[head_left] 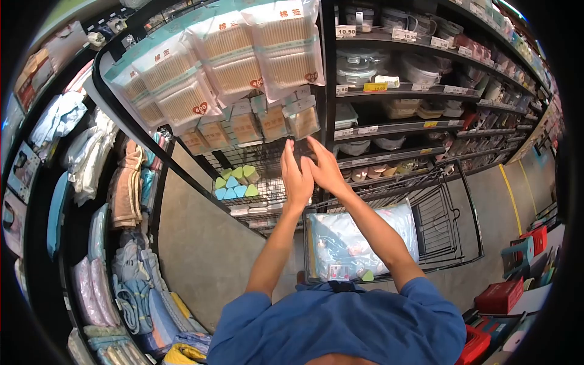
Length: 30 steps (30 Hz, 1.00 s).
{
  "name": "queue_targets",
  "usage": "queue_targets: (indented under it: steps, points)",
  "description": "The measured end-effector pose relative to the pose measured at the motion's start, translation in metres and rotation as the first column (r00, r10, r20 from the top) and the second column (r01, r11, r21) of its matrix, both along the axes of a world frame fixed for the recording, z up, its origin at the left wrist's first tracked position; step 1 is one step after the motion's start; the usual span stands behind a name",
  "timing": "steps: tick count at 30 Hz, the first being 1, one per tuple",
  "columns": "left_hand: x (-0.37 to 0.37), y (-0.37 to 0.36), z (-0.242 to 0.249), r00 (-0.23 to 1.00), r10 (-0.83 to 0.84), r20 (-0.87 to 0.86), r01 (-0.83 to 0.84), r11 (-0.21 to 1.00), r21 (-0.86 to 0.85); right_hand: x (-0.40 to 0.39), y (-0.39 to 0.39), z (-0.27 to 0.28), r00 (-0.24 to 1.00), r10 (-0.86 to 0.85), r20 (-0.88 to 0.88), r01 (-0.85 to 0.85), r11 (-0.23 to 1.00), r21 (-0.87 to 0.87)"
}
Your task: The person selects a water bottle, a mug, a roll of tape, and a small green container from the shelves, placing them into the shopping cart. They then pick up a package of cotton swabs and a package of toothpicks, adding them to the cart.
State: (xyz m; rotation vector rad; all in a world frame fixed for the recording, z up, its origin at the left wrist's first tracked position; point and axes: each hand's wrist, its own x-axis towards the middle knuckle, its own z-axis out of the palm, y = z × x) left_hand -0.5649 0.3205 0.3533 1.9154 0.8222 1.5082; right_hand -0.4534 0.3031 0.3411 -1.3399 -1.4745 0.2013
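Note:
My left hand (296, 181) and my right hand (326, 171) are raised close together at the centre, palms facing, fingers stretched out. They meet or overlap near the thumbs; I see nothing held. Just beyond my fingertips hangs a small pack of swabs (302, 123), the rightmost of a row of small packs. I cannot tell if my fingertips touch it. Large packs of cotton swabs (289, 61) hang above that row. Below my forearms, a black wire cart (447, 210) carries a plastic-wrapped light blue package (340, 240) and a small green triangular item (367, 275).
Green and blue triangular items (237, 182) sit in a wire basket left of my hands. Shelves of food containers (420, 70) stand at the right. Folded towels and clothes (128, 182) fill the left shelves. Red boxes (499, 296) are at the lower right.

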Motion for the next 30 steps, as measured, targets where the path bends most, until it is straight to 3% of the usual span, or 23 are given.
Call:
queue_targets:
  steps: [4,5,6,8,10,12,14,18,20,22,26,28,30]
  points:
    - [0.017,0.034,0.031,0.975,-0.177,0.132,0.172,0.984,0.048,0.006,0.028,0.040,0.999,0.044,-0.013,-0.042,0.989,0.142]
    - [0.020,0.044,0.036,0.976,-0.177,0.130,0.172,0.984,0.051,0.007,0.036,0.043,0.988,0.097,-0.118,-0.081,0.988,0.134]
    - [0.022,0.053,0.040,0.985,-0.156,0.069,0.156,0.988,0.003,0.007,0.041,0.044,0.988,0.099,-0.118,-0.082,0.987,0.136]
    - [0.021,0.070,0.040,0.991,-0.135,0.008,0.136,0.990,-0.037,0.006,0.050,0.048,0.953,0.120,-0.277,-0.099,0.991,0.088]
    - [0.017,0.081,0.038,0.973,-0.111,-0.202,0.084,0.987,-0.138,0.007,0.054,0.044,0.967,0.064,-0.245,-0.053,0.997,0.052]
    - [0.012,0.080,0.030,0.968,-0.123,-0.220,0.082,0.979,-0.187,0.002,0.047,0.041,0.977,-0.017,-0.211,0.008,0.999,-0.044]
    - [0.006,0.072,0.015,0.979,-0.174,-0.108,0.159,0.978,-0.135,-0.002,0.043,0.029,0.969,0.020,-0.245,-0.023,1.000,-0.011]
    - [-0.015,0.020,-0.040,0.978,-0.197,-0.074,0.176,0.958,-0.225,-0.013,0.005,-0.045,0.960,0.107,-0.260,-0.111,0.994,0.001]
    - [-0.032,-0.025,-0.083,0.968,-0.223,-0.113,0.173,0.924,-0.341,-0.021,-0.050,-0.081,0.973,0.120,-0.195,-0.147,0.981,-0.128]
    - [-0.052,-0.074,-0.130,0.934,-0.339,-0.112,0.233,0.816,-0.530,-0.028,-0.110,-0.113,0.932,0.148,-0.332,-0.252,0.921,-0.297]
    - [-0.102,-0.164,-0.239,0.869,-0.445,-0.217,0.209,0.727,-0.654,-0.024,-0.222,-0.182,0.905,0.005,-0.426,-0.301,0.715,-0.631]
    - [-0.116,-0.186,-0.251,0.807,-0.523,-0.275,0.215,0.693,-0.688,-0.023,-0.271,-0.215,0.871,-0.111,-0.479,-0.288,0.675,-0.680]
    - [-0.120,-0.204,-0.249,0.666,-0.676,-0.316,0.227,0.587,-0.777,-0.020,-0.306,-0.224,0.828,-0.231,-0.511,-0.285,0.612,-0.738]
